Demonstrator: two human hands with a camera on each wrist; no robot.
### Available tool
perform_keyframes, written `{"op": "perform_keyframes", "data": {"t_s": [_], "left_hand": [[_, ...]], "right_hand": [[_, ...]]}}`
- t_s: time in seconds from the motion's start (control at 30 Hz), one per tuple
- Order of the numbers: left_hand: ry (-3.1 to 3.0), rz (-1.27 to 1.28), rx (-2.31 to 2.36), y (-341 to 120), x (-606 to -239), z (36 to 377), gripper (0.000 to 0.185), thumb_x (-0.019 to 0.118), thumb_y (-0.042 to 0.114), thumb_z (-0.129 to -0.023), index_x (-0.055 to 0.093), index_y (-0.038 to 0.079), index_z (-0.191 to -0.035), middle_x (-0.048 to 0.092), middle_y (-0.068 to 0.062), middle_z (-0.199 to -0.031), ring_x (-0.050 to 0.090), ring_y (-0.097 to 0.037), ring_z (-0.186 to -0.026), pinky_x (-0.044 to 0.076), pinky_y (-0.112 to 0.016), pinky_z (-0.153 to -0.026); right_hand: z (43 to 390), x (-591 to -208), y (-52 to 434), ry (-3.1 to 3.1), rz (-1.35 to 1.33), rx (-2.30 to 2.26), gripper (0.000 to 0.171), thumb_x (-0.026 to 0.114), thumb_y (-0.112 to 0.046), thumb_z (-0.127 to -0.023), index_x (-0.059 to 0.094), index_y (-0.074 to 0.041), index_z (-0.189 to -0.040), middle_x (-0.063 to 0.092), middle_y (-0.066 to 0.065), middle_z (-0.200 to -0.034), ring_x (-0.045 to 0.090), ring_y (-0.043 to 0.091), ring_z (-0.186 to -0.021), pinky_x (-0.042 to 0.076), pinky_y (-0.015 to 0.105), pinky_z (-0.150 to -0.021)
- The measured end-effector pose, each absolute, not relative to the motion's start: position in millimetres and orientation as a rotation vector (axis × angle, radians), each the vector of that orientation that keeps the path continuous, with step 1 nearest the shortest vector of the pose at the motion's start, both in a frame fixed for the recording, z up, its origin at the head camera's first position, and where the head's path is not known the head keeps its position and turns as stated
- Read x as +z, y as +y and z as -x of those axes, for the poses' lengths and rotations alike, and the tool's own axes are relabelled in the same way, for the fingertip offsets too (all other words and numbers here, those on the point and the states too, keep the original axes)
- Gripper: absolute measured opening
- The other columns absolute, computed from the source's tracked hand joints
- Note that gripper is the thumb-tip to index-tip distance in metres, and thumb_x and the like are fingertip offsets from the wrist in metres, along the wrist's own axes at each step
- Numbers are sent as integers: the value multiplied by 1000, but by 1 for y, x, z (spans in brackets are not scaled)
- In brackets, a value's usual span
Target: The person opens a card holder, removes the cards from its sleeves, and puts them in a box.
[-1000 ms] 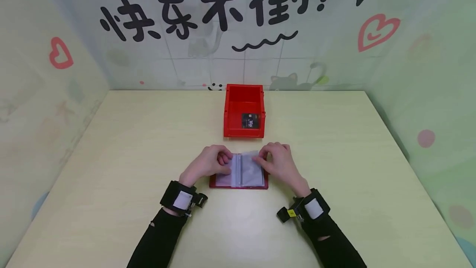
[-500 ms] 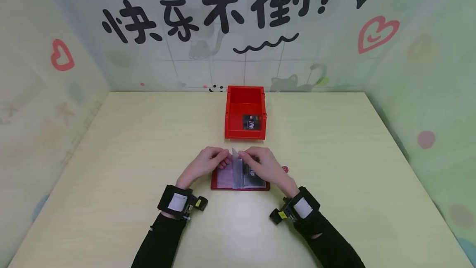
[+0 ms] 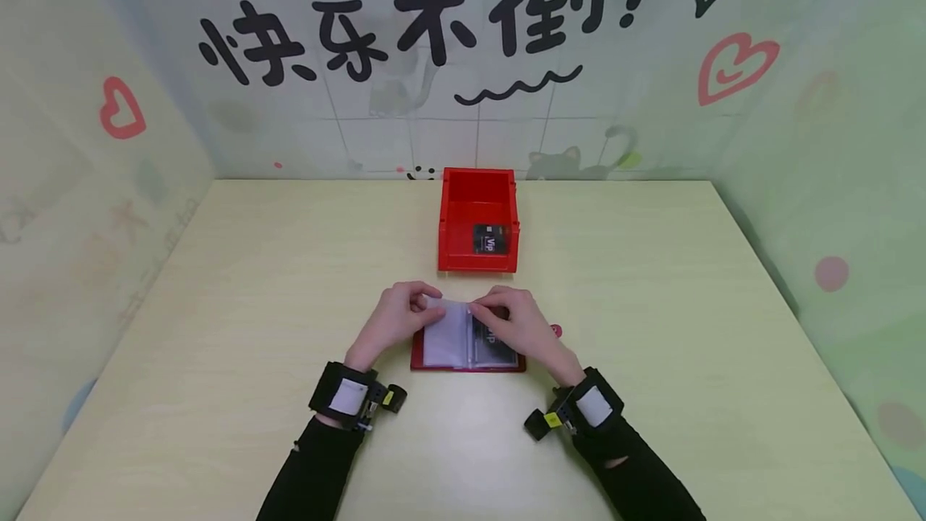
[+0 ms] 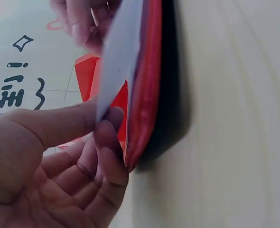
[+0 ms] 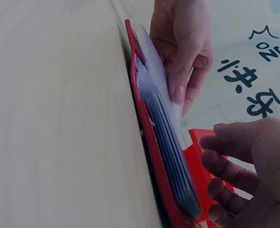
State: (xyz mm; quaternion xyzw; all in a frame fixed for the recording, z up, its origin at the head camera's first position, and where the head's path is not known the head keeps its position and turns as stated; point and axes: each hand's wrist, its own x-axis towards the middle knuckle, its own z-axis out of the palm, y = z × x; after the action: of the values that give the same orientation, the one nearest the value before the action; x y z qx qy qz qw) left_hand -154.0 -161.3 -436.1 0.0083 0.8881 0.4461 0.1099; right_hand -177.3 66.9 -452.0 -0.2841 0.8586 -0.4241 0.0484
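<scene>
A card holder with a red cover (image 3: pixel 417 354) lies spread on the table in the head view. Its left side shows a pale plastic page (image 3: pixel 444 344); on the right a black card (image 3: pixel 497 354) sits in a clear pocket, partly hidden by a hand. My left hand (image 3: pixel 401 318) pinches the upper left edge of that page between thumb and fingers, the page bowed off the cover in the left wrist view. Over the right half hovers my right hand (image 3: pixel 517 322), its fingers loosely bent and apart in the right wrist view, with nothing between them.
Behind the card holder stands a red bin (image 3: pixel 478 264) holding a black card (image 3: pixel 489 239) marked Vip. A small red round piece (image 3: pixel 555 330) shows just right of the holder. Printed cloth walls border the table (image 3: pixel 289 264) at the back and sides.
A plastic page has turned from the right side over to the left, uncovering the black card. My right hand moved left with it, and my left hand now has the page's edge.
</scene>
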Motion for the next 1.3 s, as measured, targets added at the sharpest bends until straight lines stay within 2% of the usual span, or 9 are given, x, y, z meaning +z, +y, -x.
{"op": "perform_keyframes", "data": {"t_s": [0.3,0.47,0.57,0.63,0.8,1.1,1.3], "left_hand": [[2687,105,1196,-152,-434,152,39,76,14,-89,61,5,-124,62,-10,-84,55,-19,-74,46,-24,-64],[2790,60,1130,-145,-430,149,35,76,10,-88,63,4,-119,57,-12,-93,53,-22,-86,46,-29,-72],[2849,-15,1098,-137,-427,146,29,74,4,-87,67,4,-115,57,-11,-98,52,-23,-92,47,-32,-80],[2838,-85,1128,-130,-426,145,25,72,3,-87,68,3,-112,60,-11,-96,54,-22,-90,49,-33,-80],[2731,-165,1206,-116,-427,144,20,73,10,-90,70,3,-109,65,-7,-88,56,-17,-78,52,-27,-74],[2680,-27,1175,-111,-428,148,21,73,16,-92,71,2,-108,68,-9,-89,58,-17,-78,52,-26,-72],[2660,-63,1176,-113,-430,153,20,72,19,-93,76,1,-103,73,-8,-86,60,-15,-74,49,-23,-67]], "right_hand": [[177,-457,103,2696,746,-1126,43,81,-25,-84,72,-8,-123,60,8,-108,47,22,-103,41,33,-84],[179,-464,108,2650,693,-1158,48,81,-29,-84,70,-11,-128,59,6,-110,49,23,-109,43,38,-90],[179,-468,108,2649,684,-1171,48,81,-30,-85,70,-13,-128,60,4,-110,49,22,-109,43,38,-92],[179,-470,109,2658,695,-1174,47,81,-30,-85,70,-14,-127,61,4,-108,49,22,-107,42,37,-90],[179,-471,109,2664,725,-1189,46,82,-28,-84,71,-14,-126,61,3,-102,49,20,-100,40,33,-84],[180,-474,107,2694,737,-1179,44,83,-28,-83,71,-14,-124,62,2,-98,49,18,-94,40,29,-81],[178,-474,107,2718,742,-1180,44,83,-28,-82,72,-14,-123,62,1,-96,49,18,-93,40,28,-81]]}}
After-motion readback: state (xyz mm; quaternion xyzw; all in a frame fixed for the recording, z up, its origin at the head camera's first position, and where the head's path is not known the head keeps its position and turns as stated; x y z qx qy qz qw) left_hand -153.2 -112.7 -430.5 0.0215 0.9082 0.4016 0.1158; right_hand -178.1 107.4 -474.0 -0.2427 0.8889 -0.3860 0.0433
